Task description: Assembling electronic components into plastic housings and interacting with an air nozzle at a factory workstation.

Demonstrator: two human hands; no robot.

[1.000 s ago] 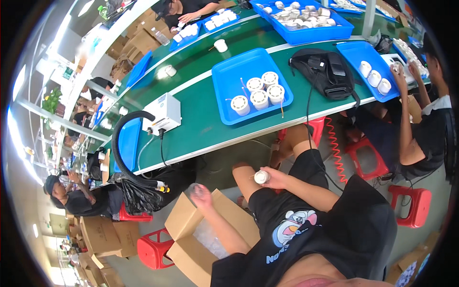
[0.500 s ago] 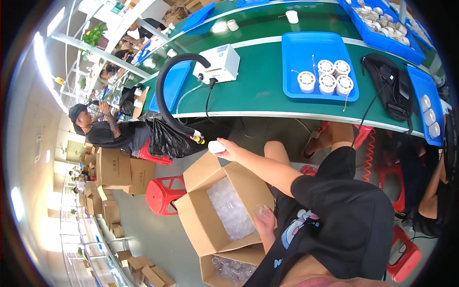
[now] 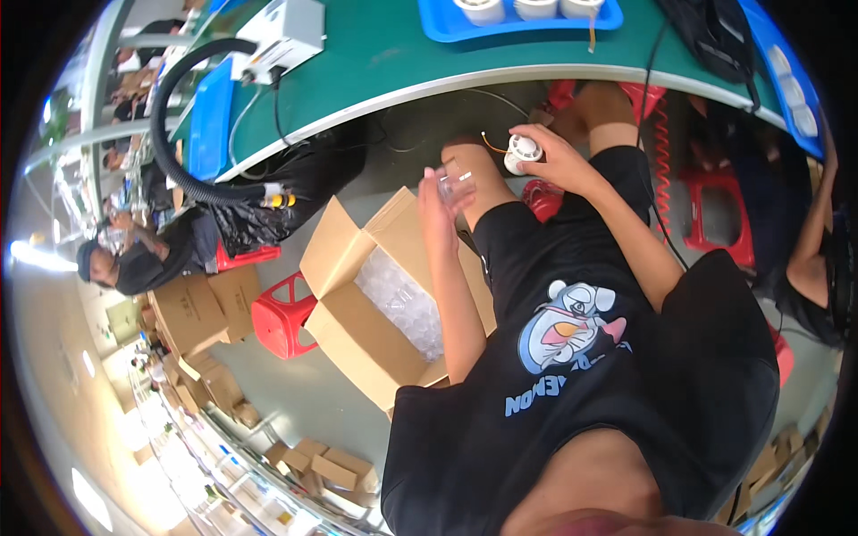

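Note:
Over my lap, my left hand (image 3: 436, 213) grips a clear plastic cup-shaped cover (image 3: 457, 182) by its side. Beside it, a little to the right, my right hand (image 3: 559, 163) holds a white round motor-like part (image 3: 522, 154) with slots in its top face. A thin wire (image 3: 493, 146) sticks out of that part toward the cover. The two things are apart. Below my left forearm stands an open cardboard box (image 3: 344, 335) with many clear plastic covers (image 3: 398, 299) inside.
A green workbench (image 3: 375, 67) runs across the front, bearing a blue tray (image 3: 429, 27) of white parts and a white machine (image 3: 284, 40). Its black hose (image 3: 161, 134) hangs over the edge, ending in a yellow-tipped nozzle (image 3: 279, 198). A red stool (image 3: 284, 314) stands left of the box.
My right hand has drawn back from near the hose nozzle with the white part. My left hand has risen from the box with the clear cover. The view has shifted down toward my lap.

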